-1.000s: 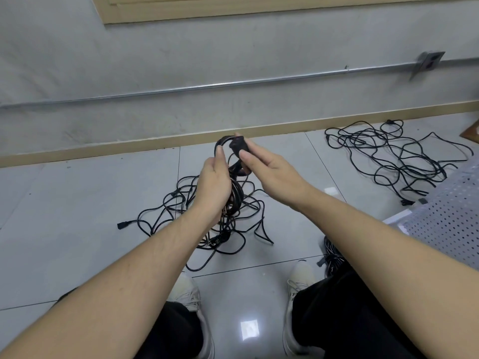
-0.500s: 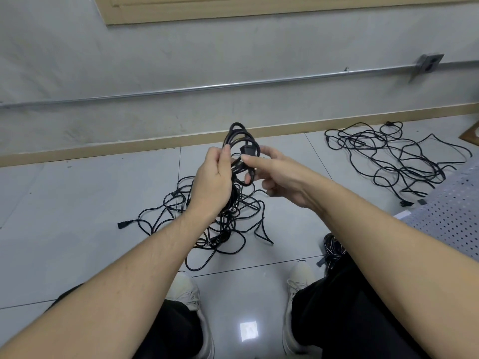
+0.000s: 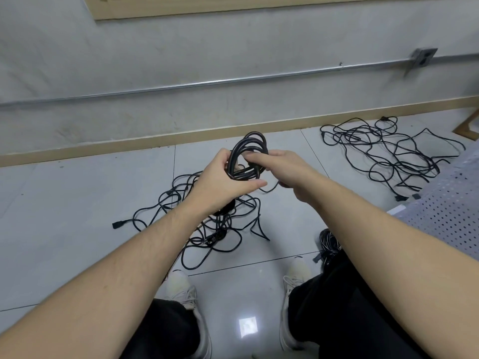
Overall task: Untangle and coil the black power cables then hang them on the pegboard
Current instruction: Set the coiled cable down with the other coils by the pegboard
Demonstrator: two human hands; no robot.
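Two loose tangles of black cable are left on the floor, so the job looks, at a guess, less than half done. One coil [image 3: 247, 158] is nearly formed and held up in front of the person: the left hand [image 3: 223, 177] grips its lower side, fingers curled round the bundled loops with the thumb stretched out beneath, while the right hand [image 3: 280, 167] pinches the strands on the other side, its fingers [image 3: 252, 158] pressed together across the turns. A short tail of cable curls out below the right hand, probably the last stretch to be wrapped or tucked before this coil can be hung.

The nearer tangle [image 3: 207, 218] lies on the floor straight under the hands, with a plug [image 3: 116, 225] thrown out to its left. The farther tangle [image 3: 383, 154] sprawls near the wall on the right, well apart from the first. A darker bundle of cable [image 3: 328, 242] sits by the right knee; it may be a coil already finished, though that is hard to tell. The pegboard [image 3: 445, 211], white and perforated, shows at the right edge, and nothing is seen hanging on the part in view.

The floor [image 3: 77, 203] is pale glossy tile reflecting a ceiling light. A grey wall [image 3: 181, 53] rises behind a tan skirting board, crossed by a metal conduit [image 3: 207, 82] that runs to a socket box [image 3: 423, 57]
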